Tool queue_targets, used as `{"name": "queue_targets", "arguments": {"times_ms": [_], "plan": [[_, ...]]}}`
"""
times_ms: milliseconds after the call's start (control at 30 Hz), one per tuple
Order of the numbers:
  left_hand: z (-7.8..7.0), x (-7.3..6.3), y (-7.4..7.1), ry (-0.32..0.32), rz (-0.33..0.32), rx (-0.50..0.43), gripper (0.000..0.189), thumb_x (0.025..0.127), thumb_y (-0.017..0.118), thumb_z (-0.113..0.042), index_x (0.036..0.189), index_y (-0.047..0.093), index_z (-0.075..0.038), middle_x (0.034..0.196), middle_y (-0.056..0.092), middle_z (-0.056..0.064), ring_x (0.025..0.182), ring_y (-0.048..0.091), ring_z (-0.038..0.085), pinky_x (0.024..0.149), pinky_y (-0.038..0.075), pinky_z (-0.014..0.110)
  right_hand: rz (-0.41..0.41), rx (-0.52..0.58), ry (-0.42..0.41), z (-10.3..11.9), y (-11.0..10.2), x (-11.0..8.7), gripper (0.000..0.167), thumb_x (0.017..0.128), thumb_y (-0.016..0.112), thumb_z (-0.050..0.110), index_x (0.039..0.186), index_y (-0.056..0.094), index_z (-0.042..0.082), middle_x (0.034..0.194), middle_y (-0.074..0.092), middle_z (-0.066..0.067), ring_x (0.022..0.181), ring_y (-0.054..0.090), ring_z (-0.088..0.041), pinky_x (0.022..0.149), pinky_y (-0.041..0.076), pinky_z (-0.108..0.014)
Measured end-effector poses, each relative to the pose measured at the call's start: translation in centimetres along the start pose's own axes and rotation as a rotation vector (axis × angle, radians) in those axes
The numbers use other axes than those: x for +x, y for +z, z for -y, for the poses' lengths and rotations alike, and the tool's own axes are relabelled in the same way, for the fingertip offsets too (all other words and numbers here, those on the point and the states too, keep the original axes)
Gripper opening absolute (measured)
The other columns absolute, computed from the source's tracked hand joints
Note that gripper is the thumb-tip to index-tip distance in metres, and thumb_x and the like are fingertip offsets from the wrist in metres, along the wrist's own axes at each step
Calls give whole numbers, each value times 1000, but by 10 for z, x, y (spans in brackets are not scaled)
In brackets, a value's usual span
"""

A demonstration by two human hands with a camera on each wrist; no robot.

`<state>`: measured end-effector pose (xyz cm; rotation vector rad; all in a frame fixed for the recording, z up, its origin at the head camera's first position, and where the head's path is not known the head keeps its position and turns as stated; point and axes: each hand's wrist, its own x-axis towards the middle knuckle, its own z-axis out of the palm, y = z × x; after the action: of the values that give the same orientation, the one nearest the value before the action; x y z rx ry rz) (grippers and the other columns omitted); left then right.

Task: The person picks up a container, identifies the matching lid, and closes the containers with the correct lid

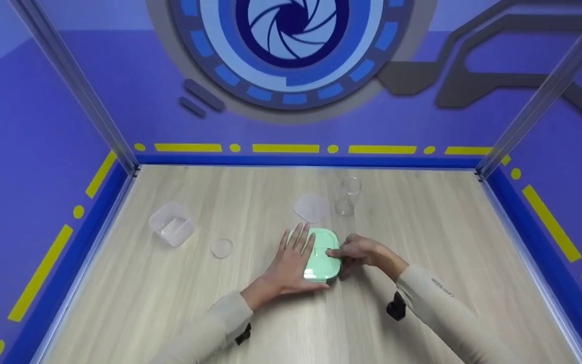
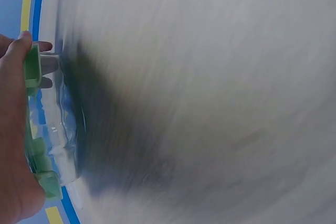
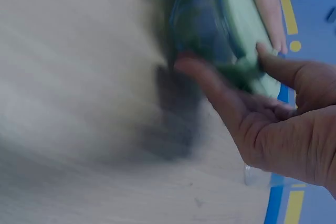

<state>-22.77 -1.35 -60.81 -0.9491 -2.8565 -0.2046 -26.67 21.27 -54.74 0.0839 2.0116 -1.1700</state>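
2 pale sleeves [image 1: 205, 323], cut off by the bottom edge in head view, each with a black wrist device [image 1: 396, 307] partly tucked behind it. Left grip [image 1: 291, 265], a bare hand: fingers straight and spread over the left half of the green-lidded container [image 1: 321, 265], hiding that part, thumb along the near edge. Right grip [image 1: 359, 251], also bare: pinches the container's right side, thumb on top of the lid, fingers down the side, partly hidden. So container sits between both grips, touching both, on the bench [image 1: 281, 333]. Clear body mostly covered by lid from above; visible in left wrist view, blurred in right wrist view. Contents hard to make out. Left of the hands: small clear disc [image 1: 222, 248], faint edges; beyond it, left, translucent tub [image 1: 172, 225]. Just past container: translucent flat piece [image 1: 311, 208], outline faint. To its right, clear glass [image 1: 348, 196], looks upright. Blue printed wall [image 1: 291, 131] behind, cut off at top.
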Motion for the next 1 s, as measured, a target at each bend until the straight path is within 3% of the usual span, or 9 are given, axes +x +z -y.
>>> {"name": "queue_targets", "arguments": {"times_ms": [100, 267, 567, 733, 867, 933, 1000], "plan": [[-5, -4, -1, -16, 14, -21, 126, 75, 54, -90, 161, 26, -3, 170, 17, 22, 159, 15, 37, 126, 19, 58, 41, -20, 1, -1, -1, -1, 29, 100, 68, 25, 91, 74, -1, 75, 77, -10, 70, 76, -17, 79, 64, -39], [-8, -4, -5, -22, 26, -31, 126, 76, 53, -91, 161, 25, -3, 170, 16, 22, 159, 14, 37, 127, 17, 58, 40, -51, -17, 1, -3, -4, 27, 100, 67, 26, 87, 72, 3, 71, 73, -3, 64, 70, -9, 64, 60, -25], [-7, -2, -4, -4, 18, -30, 126, 76, 53, -90, 160, 26, -1, 169, 17, 24, 159, 15, 39, 126, 19, 59, -29, -33, -57, -5, 3, -8, 28, 101, 65, 26, 83, 68, 5, 66, 64, 2, 59, 59, -6, 55, 49, -19], [-7, 0, -5, -22, 29, -26, 126, 76, 55, -90, 161, 24, -2, 170, 15, 23, 160, 13, 37, 127, 17, 57, -147, 29, -105, -10, 18, -12, 29, 104, 61, 26, 87, 67, 4, 67, 63, 3, 61, 60, -7, 58, 53, -21], [-7, 0, -6, -26, 55, 1, 126, 77, 52, -91, 162, 21, -3, 171, 15, 21, 160, 13, 35, 128, 17, 56, -297, 48, -126, -17, 36, -15, 33, 105, 58, 28, 93, 67, -1, 70, 60, 1, 64, 58, -9, 61, 54, -25], [-8, -1, -7, -31, 63, 14, 127, 77, 52, -91, 163, 21, -4, 171, 15, 20, 160, 13, 34, 128, 17, 55, -361, 58, -140, -20, 43, -17, 38, 105, 58, 29, 107, 66, -8, 83, 65, -7, 75, 61, -14, 70, 55, -29], [-10, -2, -7, -33, 71, 26, 127, 77, 50, -92, 163, 20, -4, 171, 14, 20, 160, 13, 33, 128, 17, 54, -400, 75, -152, -24, 47, -18, 49, 105, 58, 30, 130, 56, -13, 106, 68, -19, 93, 62, -19, 84, 54, -33]]}}
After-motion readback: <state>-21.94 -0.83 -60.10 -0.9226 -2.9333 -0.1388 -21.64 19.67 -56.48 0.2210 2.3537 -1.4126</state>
